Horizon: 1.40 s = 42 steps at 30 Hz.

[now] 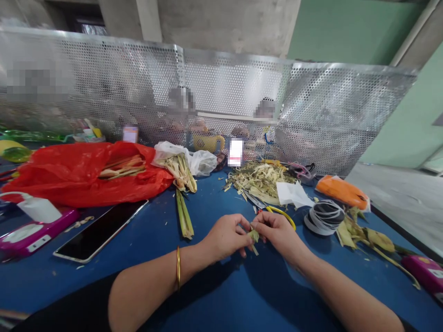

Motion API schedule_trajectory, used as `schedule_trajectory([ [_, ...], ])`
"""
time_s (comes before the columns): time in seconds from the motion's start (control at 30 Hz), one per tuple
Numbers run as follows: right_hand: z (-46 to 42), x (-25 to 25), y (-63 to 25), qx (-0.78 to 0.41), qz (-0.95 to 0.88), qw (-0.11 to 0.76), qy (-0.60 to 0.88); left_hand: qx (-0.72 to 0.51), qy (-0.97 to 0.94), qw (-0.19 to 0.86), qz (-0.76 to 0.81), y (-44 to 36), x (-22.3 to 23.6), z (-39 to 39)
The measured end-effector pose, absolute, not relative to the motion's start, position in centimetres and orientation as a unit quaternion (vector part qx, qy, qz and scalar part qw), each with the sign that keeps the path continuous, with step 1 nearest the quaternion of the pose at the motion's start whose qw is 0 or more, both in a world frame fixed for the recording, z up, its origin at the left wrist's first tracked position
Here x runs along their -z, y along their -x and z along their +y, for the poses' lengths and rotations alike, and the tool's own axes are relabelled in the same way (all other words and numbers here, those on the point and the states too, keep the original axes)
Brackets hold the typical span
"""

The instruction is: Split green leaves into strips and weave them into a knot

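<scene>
My left hand [228, 233] and my right hand [275, 229] meet above the blue table, both with fingers pinched on one small piece of pale green husk [254, 236]. A narrow strip of it hangs below the fingers; the rest is partly hidden by them. Just behind my right hand lies a pair of scissors [287, 216] with a yellow handle, partly covered by that hand. Its blades point toward a heap of cut husk scraps [259, 177]. To the left of my hands, a few green husk stalks [184, 216] lie below a dry bundle [183, 170].
A red plastic bag [69, 161] holding dry strips lies at left, near a dark phone [104, 230] and a purple power strip [41, 235]. On the right are a spool of white cord [325, 216], an orange packet [341, 191] and loose husks [377, 240]. A perforated metal screen [224, 76] stands behind.
</scene>
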State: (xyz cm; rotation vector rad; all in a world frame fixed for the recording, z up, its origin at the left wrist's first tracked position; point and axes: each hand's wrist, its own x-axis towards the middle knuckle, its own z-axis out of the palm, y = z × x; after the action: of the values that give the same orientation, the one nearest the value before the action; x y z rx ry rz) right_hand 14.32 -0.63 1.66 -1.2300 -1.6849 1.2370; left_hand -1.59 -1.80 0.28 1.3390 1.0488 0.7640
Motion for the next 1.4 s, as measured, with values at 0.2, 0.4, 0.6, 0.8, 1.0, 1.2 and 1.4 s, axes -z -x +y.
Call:
schedule_trajectory([
  [0.2, -0.8, -1.4, -14.2, -0.425, -0.651, 0.394, 0.49, -0.276, -0.586, 0.669, 0.364, 2.4, -1.3, -1.8],
  [0.4, -0.9, -1.0, -13.8, -0.43, -0.632, 0.416, 0.493, -0.247, -0.541, 0.721, 0.354, 2.7, -1.7, -1.7],
  [0.6, -0.9, -0.8, -13.7, -0.411, -0.659, 0.403, 0.484, -0.244, -0.496, 0.726, 0.409, 2.0, -1.4, -2.0],
  [0.8, -1.1, -0.8, -13.5, -0.409, -0.671, 0.393, 0.477, -0.25, -0.492, 0.707, 0.442, 1.8, -1.3, -2.4],
  [1.0, -1.0, -1.0, -13.7, -0.364, -0.699, 0.399, 0.468, -0.256, -0.481, 0.718, 0.434, 2.0, -1.4, -2.2],
  [1.2, -0.2, -1.5, -14.8, -0.371, -0.724, 0.362, 0.456, -0.311, -0.44, 0.714, 0.447, 2.4, -1.5, -1.4],
  [1.4, -0.3, -0.9, -14.8, -0.305, -0.743, 0.341, 0.489, -0.288, -0.448, 0.71, 0.461, 2.5, -1.8, -1.5],
])
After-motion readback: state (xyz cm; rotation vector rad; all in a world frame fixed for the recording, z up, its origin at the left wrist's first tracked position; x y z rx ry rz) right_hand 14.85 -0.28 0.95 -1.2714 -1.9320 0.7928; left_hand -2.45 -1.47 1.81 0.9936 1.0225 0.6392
